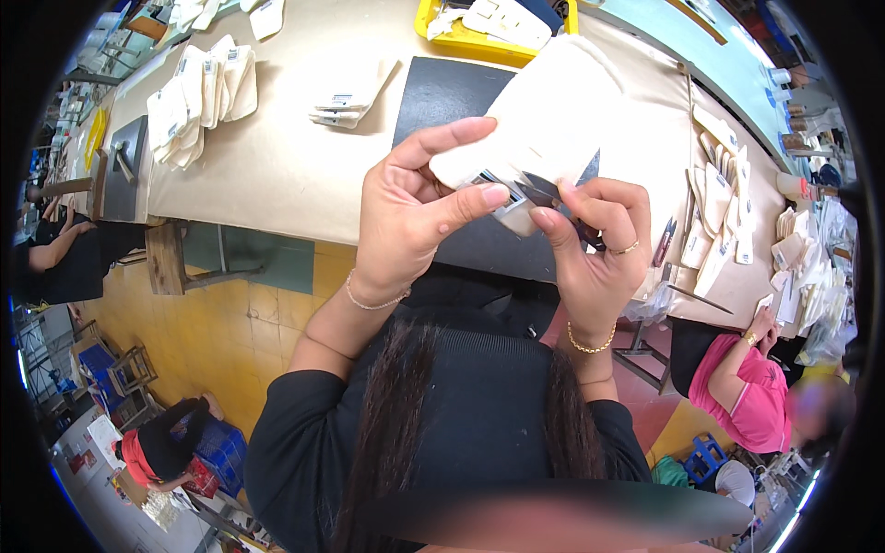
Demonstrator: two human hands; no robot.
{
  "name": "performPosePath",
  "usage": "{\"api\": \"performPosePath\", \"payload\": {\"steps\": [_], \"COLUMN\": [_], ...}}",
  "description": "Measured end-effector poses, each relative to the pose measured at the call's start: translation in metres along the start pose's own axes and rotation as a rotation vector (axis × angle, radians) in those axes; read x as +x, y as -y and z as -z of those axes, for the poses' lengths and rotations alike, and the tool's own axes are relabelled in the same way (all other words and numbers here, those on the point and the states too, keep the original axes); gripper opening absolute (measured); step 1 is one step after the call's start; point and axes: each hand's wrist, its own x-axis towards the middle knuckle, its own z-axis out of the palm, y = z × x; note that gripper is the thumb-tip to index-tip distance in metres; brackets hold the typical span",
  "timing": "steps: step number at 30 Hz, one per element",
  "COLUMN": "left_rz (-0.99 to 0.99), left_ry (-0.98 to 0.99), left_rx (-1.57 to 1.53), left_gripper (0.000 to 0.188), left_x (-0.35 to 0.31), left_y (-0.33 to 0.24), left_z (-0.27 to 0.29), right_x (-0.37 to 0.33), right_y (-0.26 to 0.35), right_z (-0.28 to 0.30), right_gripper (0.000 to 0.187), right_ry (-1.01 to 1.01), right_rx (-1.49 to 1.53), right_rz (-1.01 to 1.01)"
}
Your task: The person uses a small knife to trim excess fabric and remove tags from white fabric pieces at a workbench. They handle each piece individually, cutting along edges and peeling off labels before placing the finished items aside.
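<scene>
My left hand (pixel 406 207) pinches a cream, soft-looking flat piece (pixel 562 101) at its near end, with the thumb beside a small printed label (pixel 484 177). The piece is overexposed, so its shape and details are hard to make out. In my right hand (pixel 604 230) is a small pair of snips (pixel 537 189), its dark blades lying against the piece beside the label. My right thumb and index finger are close to those blades. Both hands are raised above the near edge of the table, over a dark board (pixel 452 92).
Stacks of similar cream pieces (pixel 198 97) lie at the left, with a smaller stack (pixel 350 97) nearer the middle. A yellow tray (pixel 447 39) stands at the back. More pieces (pixel 719 203) and a small tool (pixel 664 241) lie at right, near a person in pink (pixel 737 387).
</scene>
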Motion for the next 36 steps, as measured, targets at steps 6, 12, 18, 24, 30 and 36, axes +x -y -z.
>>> {"api": "performPosePath", "payload": {"steps": [6,12,18,24,30,36], "left_rz": [-0.046,-0.100,-0.135,-0.135,-0.188,-0.135], "left_ry": [-0.045,-0.055,-0.075,-0.054,-0.070,-0.011], "left_rx": [0.034,0.110,0.220,0.233,0.301,0.248], "left_gripper": [0.046,0.044,0.041,0.040,0.039,0.040], "left_x": [-0.004,-0.007,-0.009,-0.008,-0.009,-0.009], "left_y": [0.001,0.002,0.005,0.006,0.005,-0.003], "left_z": [-0.005,-0.008,-0.009,-0.008,-0.010,-0.008], "right_x": [0.000,-0.001,-0.006,-0.011,-0.010,-0.006], "right_y": [0.000,0.001,-0.008,-0.013,-0.002,0.003], "right_z": [0.000,0.001,-0.001,0.004,0.005,0.001], "right_gripper": [0.026,0.024,0.024,0.023,0.029,0.028], "right_ry": [-0.047,-0.065,-0.058,-0.059,-0.028,-0.037], "right_rx": [-0.041,-0.054,0.045,0.739,0.045,0.035], "right_rz": [0.057,0.063,0.031,-0.290,0.003,0.029]}}
